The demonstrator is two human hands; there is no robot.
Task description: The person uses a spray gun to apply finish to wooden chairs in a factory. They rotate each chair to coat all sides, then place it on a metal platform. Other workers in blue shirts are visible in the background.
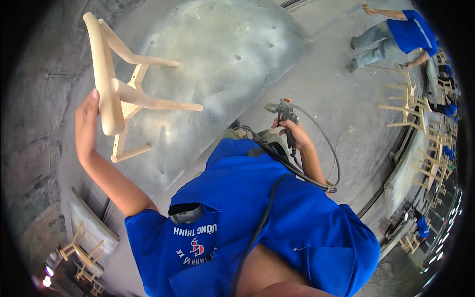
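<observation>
My left hand (89,116) is closed on the curved top rail of a pale bare-wood chair frame (102,79). Some of its fingers are hidden behind the rail. The legs of the chair point away to the right over a grey metal sheet; whether they touch it I cannot tell. At the front of my body, my right hand (295,129) grips the handle of a spray gun (285,111). The gun's nozzle points left, toward the chair side, and a grey hose (332,143) loops from it. No spray is visible.
The large whitish metal sheet (222,44) lies beyond the chair. A stained grey wall (32,109) runs along the left. At the far right a person in blue (410,32) stands near several wooden chair frames (405,106). More chair frames (81,250) stand at lower left.
</observation>
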